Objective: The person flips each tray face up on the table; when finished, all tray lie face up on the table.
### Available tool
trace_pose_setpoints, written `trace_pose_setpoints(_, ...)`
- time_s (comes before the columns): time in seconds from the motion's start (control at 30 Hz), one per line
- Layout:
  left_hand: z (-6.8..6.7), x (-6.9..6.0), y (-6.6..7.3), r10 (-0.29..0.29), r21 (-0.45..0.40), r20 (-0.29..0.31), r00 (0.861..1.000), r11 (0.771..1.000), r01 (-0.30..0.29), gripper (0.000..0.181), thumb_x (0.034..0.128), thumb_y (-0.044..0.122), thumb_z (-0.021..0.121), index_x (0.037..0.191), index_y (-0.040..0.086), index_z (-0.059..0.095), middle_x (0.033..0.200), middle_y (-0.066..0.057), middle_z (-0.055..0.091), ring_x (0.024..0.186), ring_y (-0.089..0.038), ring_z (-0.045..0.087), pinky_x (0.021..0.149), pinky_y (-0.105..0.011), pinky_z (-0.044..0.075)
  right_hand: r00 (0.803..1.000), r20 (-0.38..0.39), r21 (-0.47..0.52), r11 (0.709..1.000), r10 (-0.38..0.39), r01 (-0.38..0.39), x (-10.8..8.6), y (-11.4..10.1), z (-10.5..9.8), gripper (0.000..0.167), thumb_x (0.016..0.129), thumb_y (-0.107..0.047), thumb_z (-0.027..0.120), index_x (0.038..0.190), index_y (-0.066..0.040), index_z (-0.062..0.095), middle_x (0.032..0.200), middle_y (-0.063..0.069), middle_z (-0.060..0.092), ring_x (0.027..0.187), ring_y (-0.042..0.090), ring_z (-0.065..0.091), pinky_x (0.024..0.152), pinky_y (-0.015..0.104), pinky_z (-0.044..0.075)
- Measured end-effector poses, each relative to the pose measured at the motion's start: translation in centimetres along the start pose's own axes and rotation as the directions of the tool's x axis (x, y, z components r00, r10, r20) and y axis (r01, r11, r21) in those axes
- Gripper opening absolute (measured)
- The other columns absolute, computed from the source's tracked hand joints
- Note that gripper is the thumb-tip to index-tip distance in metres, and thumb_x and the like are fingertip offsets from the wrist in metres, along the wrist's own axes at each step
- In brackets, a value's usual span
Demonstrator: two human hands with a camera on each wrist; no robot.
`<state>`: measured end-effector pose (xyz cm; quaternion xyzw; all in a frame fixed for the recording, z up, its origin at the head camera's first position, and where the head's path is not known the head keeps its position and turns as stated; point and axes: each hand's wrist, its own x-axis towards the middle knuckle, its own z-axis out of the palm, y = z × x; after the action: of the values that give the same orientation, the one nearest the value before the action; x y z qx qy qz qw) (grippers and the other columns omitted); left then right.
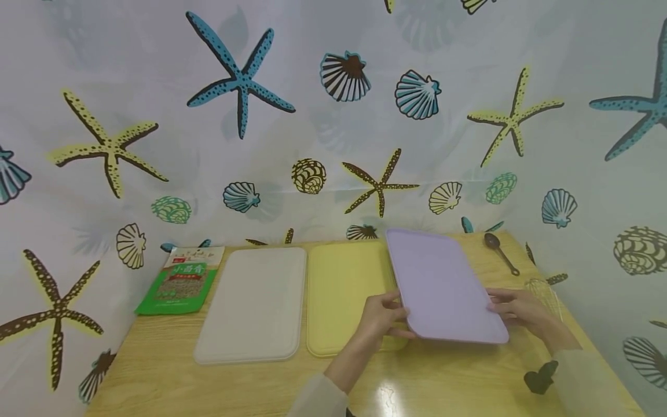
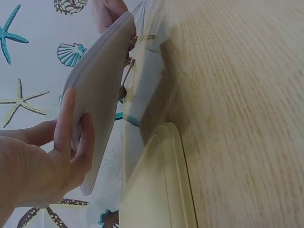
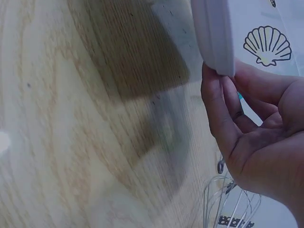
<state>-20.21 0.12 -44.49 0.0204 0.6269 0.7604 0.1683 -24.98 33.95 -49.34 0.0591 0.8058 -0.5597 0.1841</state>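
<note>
A lavender rectangular plastic tray is held off the table, tilted, overlapping the right side of a yellow tray in the head view. Its near left edge is gripped by my left hand, with fingers on one face and the thumb partly hidden. My right hand pinches the opposite edge between thumb and fingers. In the left wrist view, the lavender tray leans above the corner of the yellow tray. Only the end of the lavender tray shows in the right wrist view.
A white tray lies left of the yellow one, beside a green seasoning packet. A brown spoon and a wire whisk lie along the right side of the wooden table. A patterned curtain hangs behind.
</note>
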Motion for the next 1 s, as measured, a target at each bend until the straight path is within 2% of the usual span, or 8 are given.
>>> trace_pose_setpoints(0.2,0.4,1.0,-1.3,-0.017,0.046,-0.023,1.0,0.999,0.018,0.053,0.0849,-0.014,0.057,0.135,-0.016,0.041,0.104,-0.022,0.05,0.09,-0.033,0.065,0.065,-0.039,0.06,1.0,0.0,-0.051,0.999,-0.002,0.002,-0.1,-0.1,-1.3,0.068,0.086,-0.016,0.072,0.141,0.007,0.04,0.118,0.017,0.057,0.094,0.016,0.063,0.086,0.038,0.055)
trace_pose_setpoints(0.3,0.7,1.6,-1.9,-0.018,0.081,-0.027,0.999,0.996,0.021,0.051,0.0835,-0.017,0.056,0.133,-0.018,0.043,0.099,-0.02,0.052,0.084,-0.03,0.065,0.064,-0.037,0.06,1.0,-0.014,-0.065,0.998,0.023,-0.024,-0.3,-0.3,-1.9,0.068,0.085,-0.016,0.073,0.141,0.007,0.04,0.122,0.023,0.054,0.095,0.018,0.063,0.087,0.04,0.054)
trace_pose_setpoints(0.37,1.0,2.0,-2.2,-0.025,0.108,-0.026,0.999,0.994,0.028,0.049,0.0829,-0.018,0.056,0.131,-0.017,0.045,0.098,-0.022,0.055,0.082,-0.029,0.066,0.064,-0.035,0.06,1.0,-0.002,-0.098,0.995,0.023,-0.023,-0.4,-0.3,-2.4,0.068,0.086,-0.017,0.071,0.141,0.008,0.04,0.131,0.028,0.05,0.102,0.021,0.061,0.09,0.042,0.053)
trace_pose_setpoints(0.53,1.8,3.0,-2.7,-0.045,0.164,-0.031,0.998,0.985,0.05,0.042,0.0825,-0.019,0.055,0.124,-0.014,0.055,0.098,-0.024,0.065,0.086,-0.034,0.069,0.065,-0.037,0.06,1.0,-0.006,-0.136,0.991,-0.013,0.012,-0.4,-0.3,-3.4,0.067,0.087,-0.019,0.071,0.14,0.01,0.041,0.141,0.029,0.044,0.112,0.025,0.058,0.091,0.044,0.052)
trace_pose_setpoints(0.67,2.0,3.4,-3.3,-0.039,0.214,-0.041,0.998,0.976,0.047,0.031,0.0814,-0.021,0.055,0.111,-0.017,0.061,0.099,-0.025,0.063,0.086,-0.038,0.069,0.067,-0.041,0.059,0.999,0.01,-0.132,0.99,-0.038,0.039,-0.2,-0.2,-3.7,0.063,0.089,-0.017,0.068,0.139,0.01,0.041,0.143,0.028,0.041,0.116,0.027,0.055,0.092,0.044,0.052)
trace_pose_setpoints(0.77,2.0,3.5,-3.5,-0.037,0.235,-0.041,0.998,0.971,0.046,0.019,0.0811,-0.021,0.055,0.1,-0.021,0.059,0.1,-0.026,0.061,0.085,-0.038,0.068,0.067,-0.043,0.059,1.0,0.007,-0.129,0.991,-0.026,0.027,0.2,-0.2,-3.7,0.062,0.089,-0.017,0.067,0.139,0.01,0.042,0.136,0.028,0.049,0.113,0.026,0.057,0.091,0.043,0.053)
trace_pose_setpoints(0.93,2.1,4.2,-3.4,-0.043,0.241,-0.057,0.997,0.969,0.056,0.027,0.0812,-0.021,0.054,0.108,-0.022,0.057,0.101,-0.028,0.063,0.087,-0.04,0.068,0.064,-0.038,0.06,0.998,-0.054,-0.092,0.995,0.018,-0.023,0.9,-0.3,-3.7,0.062,0.085,-0.014,0.071,0.137,0.009,0.046,0.115,0.018,0.063,0.097,0.019,0.064,0.085,0.041,0.055)
trace_pose_setpoints(1.0,2.4,4.6,-3.3,-0.048,0.246,-0.062,0.997,0.967,0.062,0.035,0.0809,-0.021,0.054,0.116,-0.019,0.057,0.102,-0.029,0.064,0.088,-0.041,0.068,0.063,-0.037,0.06,0.996,-0.085,-0.087,0.995,0.037,-0.044,1.1,-0.2,-3.7,0.062,0.084,-0.012,0.072,0.136,0.009,0.047,0.111,0.015,0.065,0.093,0.017,0.065,0.083,0.04,0.056)
